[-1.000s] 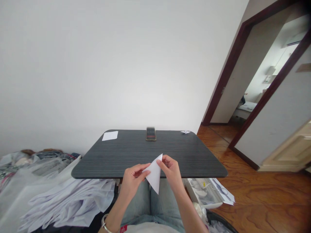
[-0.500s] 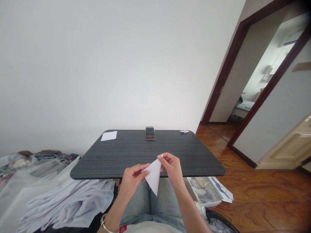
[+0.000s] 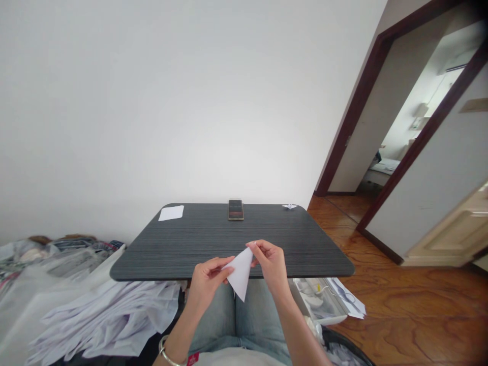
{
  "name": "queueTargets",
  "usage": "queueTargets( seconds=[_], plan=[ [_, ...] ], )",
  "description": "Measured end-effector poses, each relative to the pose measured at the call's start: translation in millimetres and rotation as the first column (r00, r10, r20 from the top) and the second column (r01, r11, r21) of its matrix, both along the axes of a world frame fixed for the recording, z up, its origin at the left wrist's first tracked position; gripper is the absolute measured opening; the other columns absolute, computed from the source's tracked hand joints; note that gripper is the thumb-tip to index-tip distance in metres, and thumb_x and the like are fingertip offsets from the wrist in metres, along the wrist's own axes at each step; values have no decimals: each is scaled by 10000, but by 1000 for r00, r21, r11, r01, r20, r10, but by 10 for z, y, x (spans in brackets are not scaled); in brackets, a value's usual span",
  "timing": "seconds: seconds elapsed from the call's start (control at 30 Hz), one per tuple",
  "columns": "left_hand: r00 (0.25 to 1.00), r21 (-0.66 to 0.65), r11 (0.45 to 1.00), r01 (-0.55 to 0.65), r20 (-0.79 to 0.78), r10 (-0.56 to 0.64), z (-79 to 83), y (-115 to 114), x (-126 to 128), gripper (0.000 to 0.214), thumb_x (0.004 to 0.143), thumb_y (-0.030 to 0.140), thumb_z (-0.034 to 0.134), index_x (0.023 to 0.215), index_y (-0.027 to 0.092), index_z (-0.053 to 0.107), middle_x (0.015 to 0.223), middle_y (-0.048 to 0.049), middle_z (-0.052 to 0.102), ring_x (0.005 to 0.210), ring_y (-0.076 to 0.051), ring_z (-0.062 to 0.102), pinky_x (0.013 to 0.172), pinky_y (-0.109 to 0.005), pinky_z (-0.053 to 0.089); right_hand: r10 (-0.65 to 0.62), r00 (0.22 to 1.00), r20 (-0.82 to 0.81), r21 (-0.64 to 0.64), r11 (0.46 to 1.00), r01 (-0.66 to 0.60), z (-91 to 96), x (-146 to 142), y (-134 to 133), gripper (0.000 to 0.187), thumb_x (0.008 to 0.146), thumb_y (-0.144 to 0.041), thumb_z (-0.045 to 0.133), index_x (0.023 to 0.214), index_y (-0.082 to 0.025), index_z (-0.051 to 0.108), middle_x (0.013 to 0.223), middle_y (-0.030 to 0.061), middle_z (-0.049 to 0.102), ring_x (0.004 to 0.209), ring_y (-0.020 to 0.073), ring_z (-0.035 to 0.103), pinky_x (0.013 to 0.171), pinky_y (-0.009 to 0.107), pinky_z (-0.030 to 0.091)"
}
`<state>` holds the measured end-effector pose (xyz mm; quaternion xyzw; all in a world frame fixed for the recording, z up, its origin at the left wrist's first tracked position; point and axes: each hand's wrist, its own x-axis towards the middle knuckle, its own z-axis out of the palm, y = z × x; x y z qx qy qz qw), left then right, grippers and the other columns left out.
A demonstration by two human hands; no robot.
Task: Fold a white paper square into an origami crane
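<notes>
A white paper folded into a triangle [image 3: 241, 274] hangs point down over my lap, just before the near edge of the dark striped table [image 3: 183, 244]. My left hand [image 3: 208, 279] pinches its left corner between thumb and fingers. My right hand [image 3: 269, 264] pinches the top corner, fingers curled over it. A bracelet shows on my left wrist.
On the table's far edge lie a white sheet [image 3: 171, 213], an upright phone [image 3: 235, 209] and a small folded paper crane [image 3: 290, 206]. Crumpled white plastic and paper [image 3: 102, 315] pile up at my left. A box with papers [image 3: 328, 305] sits at my right on the wooden floor; a doorway opens beyond.
The paper triangle has shortened slightly and its lower tip has risen a little. Both hands have stayed almost where they were, still pinching it.
</notes>
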<state>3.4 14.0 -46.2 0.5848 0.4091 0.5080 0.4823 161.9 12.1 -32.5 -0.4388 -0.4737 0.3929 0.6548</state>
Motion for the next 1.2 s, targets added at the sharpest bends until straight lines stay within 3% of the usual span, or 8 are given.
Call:
queueTargets(
  seconds=[0.2, 0.73, 0.97, 1.07, 1.2],
  plan=[
    [998, -14, 1000, -17, 56, 18, -3, 2, 6, 221, 597, 256, 726, 797, 164, 752, 664, -38, 687, 521, -123, 556, 463, -214, 474, 53, 998, 37, -38, 998, -52, -9, 12, -21, 272, 676, -395, 682, 750, -134, 696, 608, 30, 656, 524, 138, 567, 402, 212, 477],
    [999, -12, 999, -30, 17, 30, -35, 13, 4, 243, 613, 295, 722, 811, 157, 748, 752, -74, 727, 578, -158, 602, 486, -221, 478, 47, 997, 60, -34, 998, -45, 1, 7, -12, 284, 708, -420, 640, 722, -148, 719, 600, 26, 646, 505, 132, 554, 392, 213, 483],
    [998, 26, 999, -29, -58, 30, -91, 0, -6, 283, 627, 273, 725, 886, 159, 728, 896, -95, 722, 664, -182, 638, 567, -250, 514, 57, 997, 44, -28, 998, -55, -16, 13, 5, 290, 711, -427, 639, 708, -144, 704, 572, 16, 628, 489, 120, 538, 386, 203, 471],
    [999, 27, 999, -39, -32, 40, -72, -3, 12, 277, 628, 280, 720, 870, 147, 726, 852, -87, 724, 567, -149, 605, 483, -233, 499, 104, 993, 56, -42, 994, -102, -27, 22, -5, 298, 701, -437, 651, 735, -145, 691, 604, 22, 648, 510, 130, 562, 392, 203, 472],
    [993, -5, 995, -95, 69, 95, -23, -5, 33, 281, 594, 273, 738, 836, 131, 724, 737, -56, 714, 522, -128, 581, 432, -216, 490, 261, 961, 87, -104, 962, -252, -49, 30, -38, 286, 659, -404, 702, 778, -145, 673, 644, 26, 669, 556, 141, 597, 429, 203, 488]
  ],
)
